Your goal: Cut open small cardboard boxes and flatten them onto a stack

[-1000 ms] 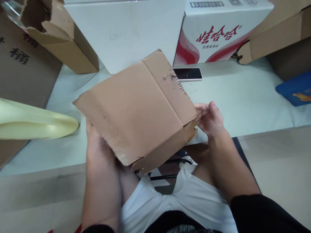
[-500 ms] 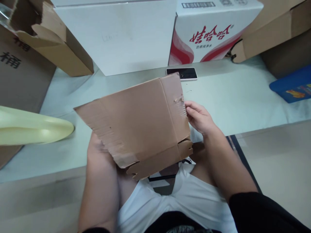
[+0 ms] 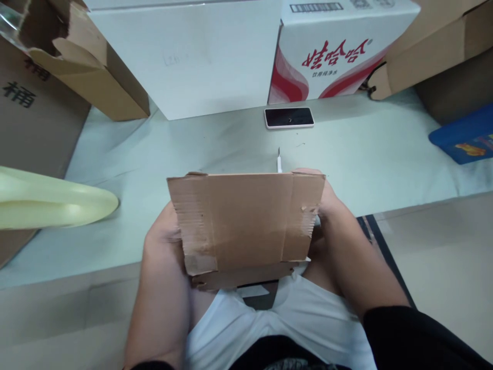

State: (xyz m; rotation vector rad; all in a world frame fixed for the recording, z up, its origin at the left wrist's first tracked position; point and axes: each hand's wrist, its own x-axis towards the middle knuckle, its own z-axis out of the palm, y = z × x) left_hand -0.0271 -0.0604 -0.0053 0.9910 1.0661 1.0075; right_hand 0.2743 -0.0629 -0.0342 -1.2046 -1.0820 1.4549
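Observation:
A brown piece of cardboard (image 3: 246,221) with creases and ragged side edges is held up over my lap, tilted at the table's near edge. My left hand (image 3: 167,223) grips its left side, the fingers hidden behind the sheet. At the opposite side my right hand (image 3: 325,198) holds the right edge, its fingers partly behind the upper corner. Just beyond the cardboard's top edge a thin tool with a white handle and a pointed metal tip (image 3: 279,160) lies on the table, its lower part covered.
A phone (image 3: 289,117) lies before a white box (image 3: 185,61) and a red-and-white carton (image 3: 327,67). Left are a pale yellow smooth object (image 3: 57,200) and an open brown box (image 3: 103,77). A blue object (image 3: 464,136) sits right on the pale green tablecloth (image 3: 365,164).
The cardboard has swung level and its top edge has tipped down toward me, its side panels bending. My right hand has shifted to the upper right corner. The pointed tool and whole phone now show.

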